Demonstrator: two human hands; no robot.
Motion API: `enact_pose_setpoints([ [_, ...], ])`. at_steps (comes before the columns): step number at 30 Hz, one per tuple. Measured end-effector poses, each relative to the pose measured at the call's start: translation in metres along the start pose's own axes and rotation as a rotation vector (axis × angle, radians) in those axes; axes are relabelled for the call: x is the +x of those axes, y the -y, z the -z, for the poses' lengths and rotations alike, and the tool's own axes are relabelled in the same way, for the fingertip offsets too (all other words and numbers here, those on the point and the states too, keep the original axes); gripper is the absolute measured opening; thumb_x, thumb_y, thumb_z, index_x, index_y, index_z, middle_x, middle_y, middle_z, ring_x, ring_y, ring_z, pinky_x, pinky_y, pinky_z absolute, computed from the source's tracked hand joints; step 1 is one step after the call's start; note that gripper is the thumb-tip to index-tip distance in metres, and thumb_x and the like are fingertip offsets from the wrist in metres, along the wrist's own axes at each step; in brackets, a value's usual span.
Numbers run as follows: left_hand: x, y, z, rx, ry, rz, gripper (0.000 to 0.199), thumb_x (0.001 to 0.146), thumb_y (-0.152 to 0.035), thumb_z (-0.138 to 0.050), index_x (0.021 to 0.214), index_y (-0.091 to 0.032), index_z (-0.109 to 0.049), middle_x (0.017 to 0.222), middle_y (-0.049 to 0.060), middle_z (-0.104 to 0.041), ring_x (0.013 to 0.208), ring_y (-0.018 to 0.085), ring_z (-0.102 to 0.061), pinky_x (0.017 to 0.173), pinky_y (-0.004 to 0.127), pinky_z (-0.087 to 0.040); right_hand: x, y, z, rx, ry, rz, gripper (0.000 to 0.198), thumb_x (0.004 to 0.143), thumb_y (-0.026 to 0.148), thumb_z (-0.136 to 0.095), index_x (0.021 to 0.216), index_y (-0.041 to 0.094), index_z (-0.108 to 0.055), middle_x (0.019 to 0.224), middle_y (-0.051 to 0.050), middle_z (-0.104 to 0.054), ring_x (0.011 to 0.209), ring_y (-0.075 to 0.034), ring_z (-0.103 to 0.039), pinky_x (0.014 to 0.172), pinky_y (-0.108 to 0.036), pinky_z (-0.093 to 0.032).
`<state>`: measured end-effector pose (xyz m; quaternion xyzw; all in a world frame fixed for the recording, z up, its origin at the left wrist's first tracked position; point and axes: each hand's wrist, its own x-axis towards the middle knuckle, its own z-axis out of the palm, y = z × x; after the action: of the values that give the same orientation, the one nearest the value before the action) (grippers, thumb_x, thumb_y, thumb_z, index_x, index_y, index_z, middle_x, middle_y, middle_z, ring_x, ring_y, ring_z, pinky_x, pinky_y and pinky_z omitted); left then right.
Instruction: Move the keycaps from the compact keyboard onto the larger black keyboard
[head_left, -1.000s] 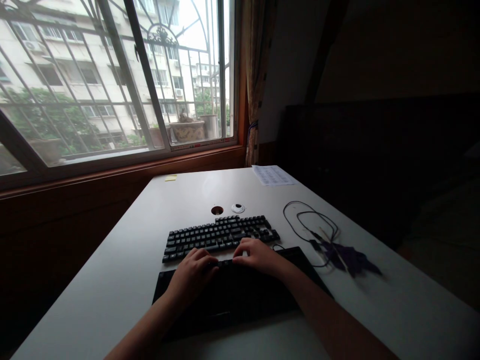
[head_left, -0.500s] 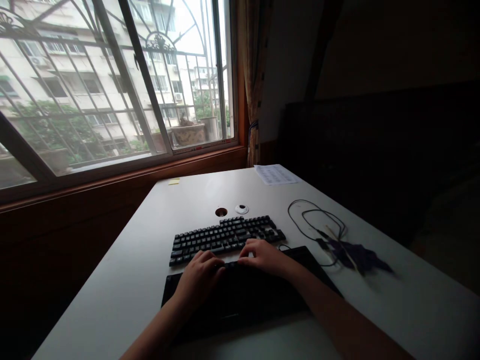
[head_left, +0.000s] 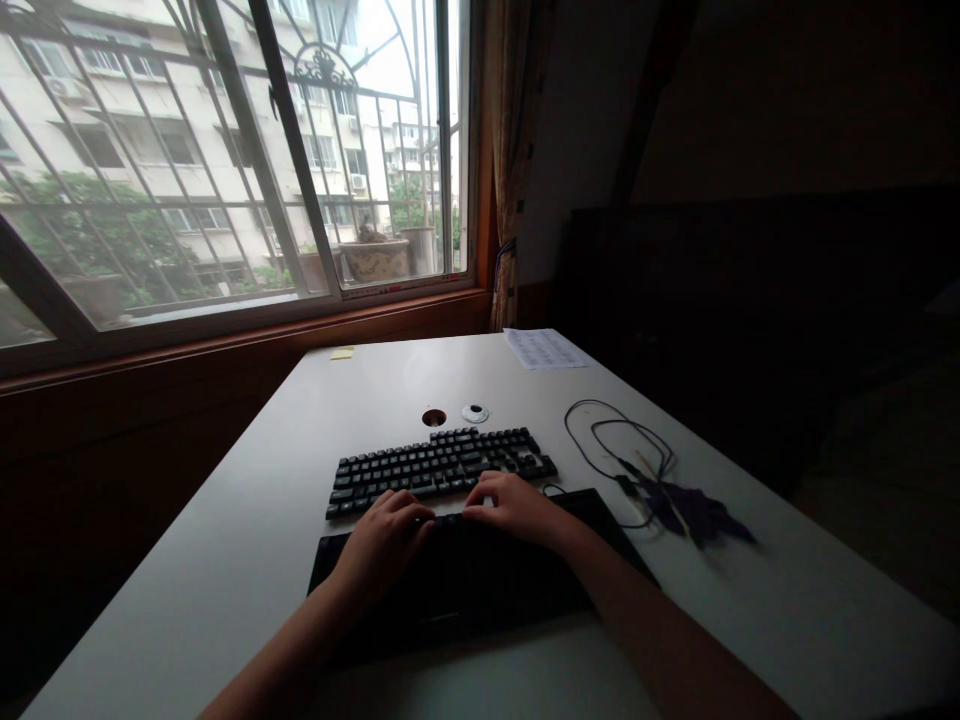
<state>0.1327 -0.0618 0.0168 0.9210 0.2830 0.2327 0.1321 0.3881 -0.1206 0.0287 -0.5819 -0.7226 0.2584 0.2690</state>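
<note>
Black keycaps (head_left: 427,468) lie in keyboard-like rows on the white table, with white gaps showing among those at the right. Closer to me is a flat black keyboard body (head_left: 480,585), its surface too dark to make out in detail. At its far edge a few small black keys (head_left: 450,519) show between my hands. My left hand (head_left: 388,530) rests over the far left part of the body, fingers curled and closed. My right hand (head_left: 514,508) is beside it, thumb and index fingertip together near those keys. Whatever the fingertips grip is hidden.
Right of the keyboard body lie a looped dark cable (head_left: 600,425), a purple cloth (head_left: 694,510) and a thin stick (head_left: 679,505). Farther back are a round hole (head_left: 434,418), a white ring cover (head_left: 475,413), printed paper (head_left: 546,350) and yellow notes (head_left: 342,353).
The view has shifted a little, so the table's contents sit slightly farther left and higher. Both hands stay at the keyboard body's far edge, with hardly any change in pose.
</note>
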Motion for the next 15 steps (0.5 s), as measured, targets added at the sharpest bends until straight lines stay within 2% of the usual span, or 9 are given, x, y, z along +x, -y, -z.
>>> enact_pose_setpoints([
  [7,0.019,0.013,0.020,0.033,-0.050,-0.012,0.016,0.097,-0.027,-0.057,0.096,-0.024,-0.073,0.096,0.005,-0.068,0.089,0.020,-0.063,0.082,0.034,-0.051,0.001,0.000,0.001,0.004,0.003,-0.005,0.015,0.089,0.032,-0.068,0.089,0.021,-0.079,0.093,-0.005,-0.069,0.092,-0.020,-0.064,0.082,-0.028,-0.046],
  [11,0.055,0.030,0.031,0.112,-0.043,0.012,0.016,0.095,-0.026,-0.059,0.097,-0.023,-0.074,0.097,0.006,-0.070,0.091,0.021,-0.062,0.082,0.033,-0.050,0.002,-0.004,0.002,-0.013,-0.005,0.007,0.027,0.096,0.034,-0.057,0.090,0.019,-0.079,0.090,-0.006,-0.070,0.088,-0.020,-0.065,0.081,-0.029,-0.045],
  [15,0.096,0.054,0.027,0.189,0.006,0.083,0.018,0.094,-0.030,-0.060,0.096,-0.023,-0.077,0.097,0.007,-0.071,0.091,0.023,-0.061,0.086,0.035,-0.049,0.002,-0.005,0.002,0.000,-0.057,0.022,0.032,0.097,0.036,-0.055,0.087,0.018,-0.079,0.086,-0.006,-0.070,0.085,-0.020,-0.065,0.078,-0.029,-0.044],
])
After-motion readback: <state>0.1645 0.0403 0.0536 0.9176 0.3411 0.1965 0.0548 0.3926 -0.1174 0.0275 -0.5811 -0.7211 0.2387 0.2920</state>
